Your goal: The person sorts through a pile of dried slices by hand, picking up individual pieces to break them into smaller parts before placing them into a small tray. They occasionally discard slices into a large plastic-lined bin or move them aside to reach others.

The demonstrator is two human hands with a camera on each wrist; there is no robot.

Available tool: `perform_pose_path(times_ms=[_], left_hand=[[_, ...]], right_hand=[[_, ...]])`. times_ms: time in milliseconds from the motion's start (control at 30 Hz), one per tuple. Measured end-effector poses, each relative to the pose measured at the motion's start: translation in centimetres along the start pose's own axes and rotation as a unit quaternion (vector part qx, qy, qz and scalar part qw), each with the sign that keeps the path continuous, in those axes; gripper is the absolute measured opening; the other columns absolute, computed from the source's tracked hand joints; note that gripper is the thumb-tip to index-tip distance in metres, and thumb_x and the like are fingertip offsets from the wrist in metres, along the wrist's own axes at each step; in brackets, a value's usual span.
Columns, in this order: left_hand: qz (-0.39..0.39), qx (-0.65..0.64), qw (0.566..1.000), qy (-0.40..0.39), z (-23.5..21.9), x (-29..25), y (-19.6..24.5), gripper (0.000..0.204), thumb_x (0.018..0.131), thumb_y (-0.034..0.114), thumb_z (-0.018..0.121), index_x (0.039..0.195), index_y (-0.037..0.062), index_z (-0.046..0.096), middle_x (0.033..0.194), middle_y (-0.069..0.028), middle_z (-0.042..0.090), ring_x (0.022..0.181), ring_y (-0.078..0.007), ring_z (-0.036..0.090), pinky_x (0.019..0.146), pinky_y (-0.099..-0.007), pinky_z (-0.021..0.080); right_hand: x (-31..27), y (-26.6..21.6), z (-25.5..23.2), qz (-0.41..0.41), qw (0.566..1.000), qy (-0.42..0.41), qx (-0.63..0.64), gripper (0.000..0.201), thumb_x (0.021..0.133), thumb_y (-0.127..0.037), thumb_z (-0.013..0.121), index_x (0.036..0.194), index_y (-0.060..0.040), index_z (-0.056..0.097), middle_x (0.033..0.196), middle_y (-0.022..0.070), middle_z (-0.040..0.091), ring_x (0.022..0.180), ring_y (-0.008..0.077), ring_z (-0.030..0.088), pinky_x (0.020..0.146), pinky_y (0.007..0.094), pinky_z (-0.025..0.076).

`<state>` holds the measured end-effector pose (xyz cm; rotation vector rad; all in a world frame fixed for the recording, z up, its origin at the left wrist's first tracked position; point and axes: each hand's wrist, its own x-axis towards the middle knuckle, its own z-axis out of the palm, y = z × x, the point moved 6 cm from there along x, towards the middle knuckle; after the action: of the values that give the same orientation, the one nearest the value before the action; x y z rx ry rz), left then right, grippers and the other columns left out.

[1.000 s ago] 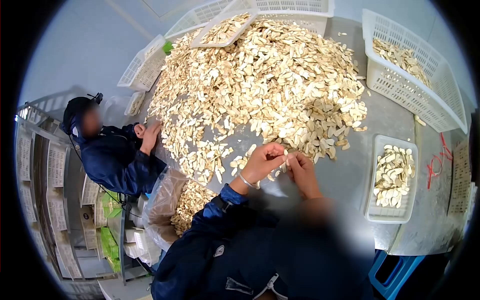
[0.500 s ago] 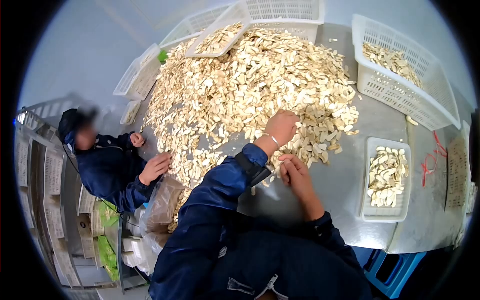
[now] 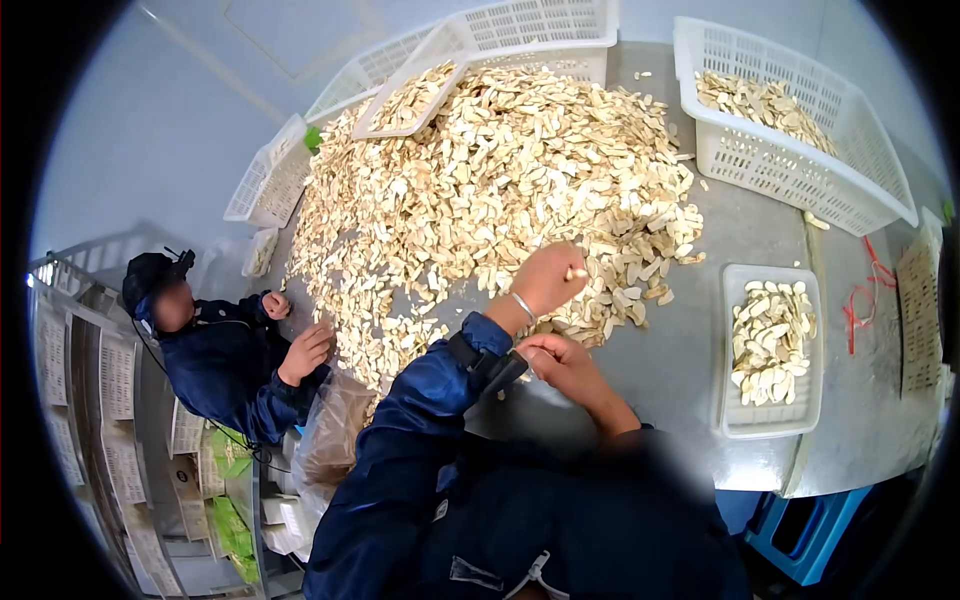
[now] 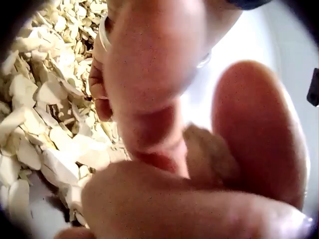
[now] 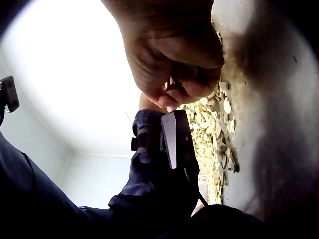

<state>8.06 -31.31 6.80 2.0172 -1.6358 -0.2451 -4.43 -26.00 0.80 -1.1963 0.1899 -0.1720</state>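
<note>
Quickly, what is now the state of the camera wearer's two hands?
Left hand: closed, holding slices.
Right hand: closed; whether it holds anything cannot be told.

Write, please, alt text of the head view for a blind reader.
A person's left hand holds a pale piece at a large heap of flat cream slices on a grey metal table, the right hand close by. White perforated plastic baskets stand farther back; another person in dark blue is at picture left.
</note>
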Motion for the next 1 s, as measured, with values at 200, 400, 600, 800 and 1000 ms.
perform_pose_path(times_ms=[200, 400, 600, 800, 1000], left_hand=[[-0.009, 0.097, 0.995, -0.026, 1.5, -0.7, 1.3, 0.013, 0.081, 0.023, 0.070, 0.083, 0.0122, 0.064, 0.081, -0.0082, 0.064, 0.078, -0.0337, 0.064, 0.067, -0.0432, 0.052], [-0.220, -0.387, 0.894, -0.038, 1.4, -2.3, -3.7, 0.010, 0.094, 0.014, 0.064, 0.103, 0.0083, 0.063, 0.090, -0.0029, 0.066, 0.087, -0.0158, 0.071, 0.069, -0.0264, 0.054], [-0.287, -0.582, 0.742, -0.168, 0.3, -5.1, -7.4, 0.016, 0.096, 0.007, 0.063, 0.112, 0.0064, 0.062, 0.104, -0.0036, 0.066, 0.093, -0.0153, 0.067, 0.075, -0.0268, 0.058], [-0.112, -0.682, 0.691, 0.211, -21.2, 4.1, -11.2, 0.021, 0.103, 0.014, 0.053, 0.100, -0.0064, 0.052, 0.108, -0.0215, 0.064, 0.107, -0.0292, 0.067, 0.096, -0.0334, 0.059], [-0.302, -0.372, 0.875, 0.073, -16.6, -0.3, -10.5, 0.022, 0.098, 0.022, 0.062, 0.083, 0.0096, 0.054, 0.075, -0.0011, 0.058, 0.063, -0.0109, 0.048, 0.063, -0.0243, 0.048]], right_hand=[[0.1, 0.7, -0.2, -0.023, 1.000, -0.006, -0.021, 0.022, 0.099, -0.015, 0.057, 0.112, -0.0008, 0.068, 0.090, -0.0006, 0.064, 0.081, 0.0067, 0.056, 0.073, 0.0245, 0.048], [0.2, 0.6, -0.1, -0.002, 1.000, -0.002, -0.028, 0.024, 0.098, -0.017, 0.057, 0.112, -0.0013, 0.068, 0.088, -0.0006, 0.063, 0.079, 0.0065, 0.055, 0.071, 0.0237, 0.046], [-0.1, 0.2, 0.4, 0.020, 1.000, -0.006, -0.003, 0.023, 0.099, -0.017, 0.057, 0.113, -0.0026, 0.068, 0.084, -0.0020, 0.060, 0.075, 0.0054, 0.052, 0.067, 0.0224, 0.044], [0.2, 1.6, 0.3, 0.029, 0.999, 0.005, 0.015, 0.021, 0.098, -0.015, 0.056, 0.111, -0.0021, 0.068, 0.080, -0.0031, 0.058, 0.072, 0.0047, 0.051, 0.065, 0.0218, 0.042], [0.2, 0.7, 0.0, 0.029, 0.999, 0.006, 0.021, 0.021, 0.102, -0.014, 0.053, 0.113, -0.0010, 0.066, 0.073, -0.0049, 0.053, 0.062, 0.0037, 0.044, 0.056, 0.0211, 0.037]])
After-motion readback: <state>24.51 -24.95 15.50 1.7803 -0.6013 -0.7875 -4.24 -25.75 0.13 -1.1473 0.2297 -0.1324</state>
